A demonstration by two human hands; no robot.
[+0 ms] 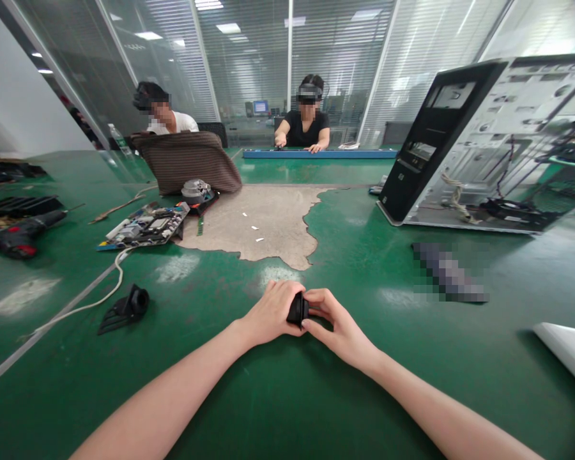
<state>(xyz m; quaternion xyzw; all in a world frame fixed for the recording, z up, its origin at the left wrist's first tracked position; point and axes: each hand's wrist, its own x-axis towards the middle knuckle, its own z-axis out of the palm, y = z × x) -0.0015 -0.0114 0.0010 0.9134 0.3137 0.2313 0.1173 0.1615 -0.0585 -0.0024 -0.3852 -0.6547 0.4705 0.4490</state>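
Note:
A small black plastic part (297,310) is held between my two hands over the green table (249,409); its exact kind I cannot make out. My left hand (271,313) wraps around its left side, thumb below and fingers over the top. From the right, my right hand (333,322) pinches the part's edge between thumb and fingertips. Off to the left lies a black plastic piece with a round collar (129,309), touched by neither hand.
A circuit board (146,227), a power drill (22,236) and a white cable (119,268) lie left. An open computer case (441,140) stands right, near a pixelated dark object (448,273). Two people sit across, one behind a blue bar (321,154). Bare patch (278,223) ahead.

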